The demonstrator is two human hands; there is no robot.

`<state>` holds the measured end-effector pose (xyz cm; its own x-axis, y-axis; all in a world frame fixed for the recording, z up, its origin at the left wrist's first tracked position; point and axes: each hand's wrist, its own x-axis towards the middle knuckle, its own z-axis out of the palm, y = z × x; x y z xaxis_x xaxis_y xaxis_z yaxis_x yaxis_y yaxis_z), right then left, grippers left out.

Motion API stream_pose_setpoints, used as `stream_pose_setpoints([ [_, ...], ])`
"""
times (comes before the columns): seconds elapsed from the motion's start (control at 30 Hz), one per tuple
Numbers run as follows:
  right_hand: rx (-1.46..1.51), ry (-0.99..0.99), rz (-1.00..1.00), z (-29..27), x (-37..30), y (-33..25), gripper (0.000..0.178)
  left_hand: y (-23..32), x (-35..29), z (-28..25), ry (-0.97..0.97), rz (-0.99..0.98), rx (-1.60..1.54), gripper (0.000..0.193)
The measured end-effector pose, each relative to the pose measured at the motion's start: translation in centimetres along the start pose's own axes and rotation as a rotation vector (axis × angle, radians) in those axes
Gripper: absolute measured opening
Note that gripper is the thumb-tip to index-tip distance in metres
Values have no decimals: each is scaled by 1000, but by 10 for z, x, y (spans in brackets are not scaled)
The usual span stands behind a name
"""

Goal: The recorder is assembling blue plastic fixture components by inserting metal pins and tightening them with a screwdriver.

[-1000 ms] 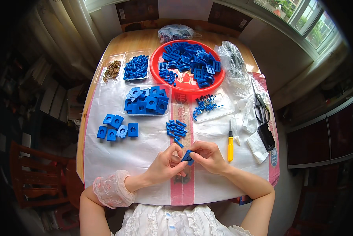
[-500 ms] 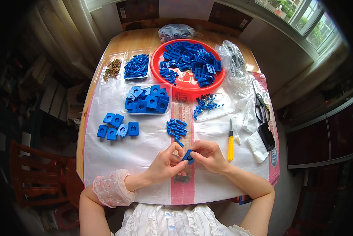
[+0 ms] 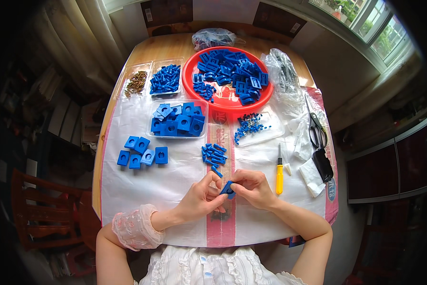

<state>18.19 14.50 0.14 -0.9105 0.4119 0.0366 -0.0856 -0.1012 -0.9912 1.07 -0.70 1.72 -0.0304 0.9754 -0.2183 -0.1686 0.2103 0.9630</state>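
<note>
Near the front of the table, a small blue plastic block with a round recess [image 3: 228, 189] is pinched between my two hands. My left hand [image 3: 199, 198] grips its left edge, fingers curled. From the other side, the thumb and forefinger of my right hand [image 3: 254, 188] close on it. Just beyond my left fingertips lies a slim blue piece [image 3: 216, 171], close to a small heap of similar blue pieces [image 3: 214, 154]. Several matching blue blocks [image 3: 135, 162] lie loose to the left. My fingers hide part of the held block.
Behind stand a clear tub of blue blocks [image 3: 152, 131], a red basin [image 3: 187, 90] of blue parts, and trays of small blue pieces [image 3: 166, 80] and brass-coloured pieces [image 3: 136, 84]. Rightward lie tiny parts [image 3: 249, 127], a yellow-handled screwdriver [image 3: 279, 179], scissors [image 3: 318, 133] and a black object [image 3: 322, 165].
</note>
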Motion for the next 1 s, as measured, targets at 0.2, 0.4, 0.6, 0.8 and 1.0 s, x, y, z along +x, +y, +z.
stream_pose_setpoints([
  [0.2, 34, -2, 27, 1, 0, 0, 12, 1, 0, 0, 4, 14, -29, 27],
  [0.4, 10, 5, 14, 1, 1, 1, 24, 5, 0, -2, 18, -18, -73, 38],
  [0.6, -83, 28, -131, 7, 2, 10, 60, 4, 4, -4, 60, 16, -108, 44],
  [0.8, -254, 6, -82, 6, 0, 2, 61, 1, 3, -8, 33, -4, -163, 41],
  [1.0, -269, -17, -127, 8, 1, -6, 56, -2, 4, -10, -12, 1, -216, 30],
])
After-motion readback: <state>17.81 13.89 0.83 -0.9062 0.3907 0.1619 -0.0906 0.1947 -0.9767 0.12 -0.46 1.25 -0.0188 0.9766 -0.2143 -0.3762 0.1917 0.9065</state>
